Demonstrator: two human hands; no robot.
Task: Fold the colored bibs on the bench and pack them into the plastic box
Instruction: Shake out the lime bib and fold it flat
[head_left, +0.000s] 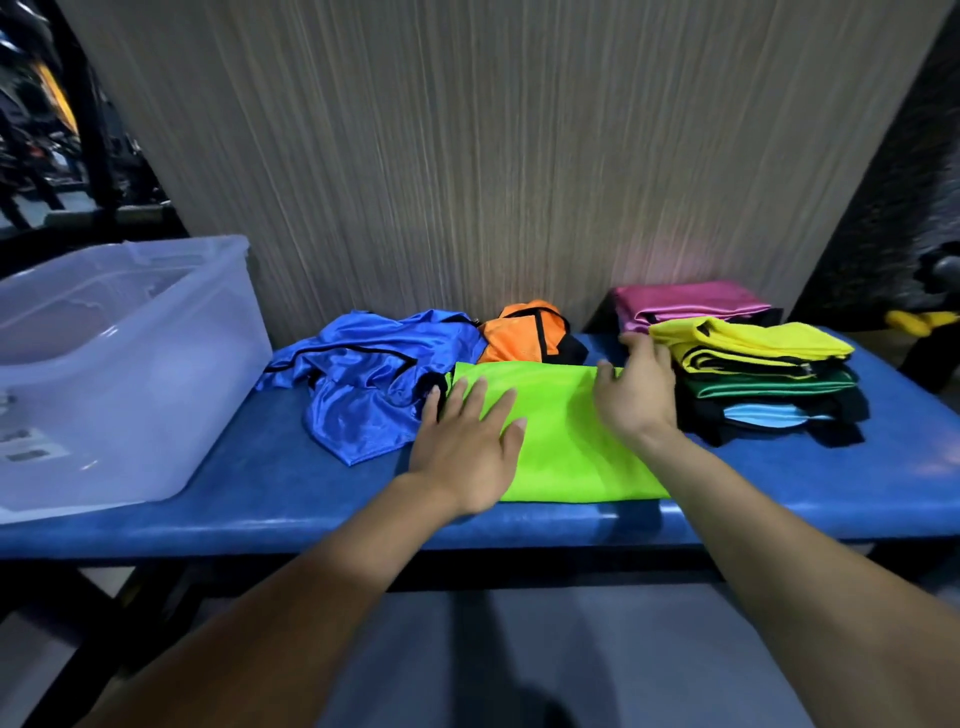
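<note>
A lime green bib (566, 441) lies folded flat on the blue bench (270, 499). My left hand (467, 447) rests palm down on its left part, fingers spread. My right hand (636, 389) lies on its right far corner, fingers apart, close to a stack of folded bibs (763, 379) with yellow on top, then green, black and light blue. A crumpled blue bib (374, 374) and an orange bib (524, 332) lie behind the green one. A folded pink bib (685, 304) sits at the back right. The clear plastic box (130, 364) stands at the left end.
A striped wall panel (493, 156) rises right behind the bench. Dark gym equipment (62, 156) shows at the far left. A yellow and black object (924, 317) sits beyond the bench's right end. The floor (571, 665) lies below the front edge.
</note>
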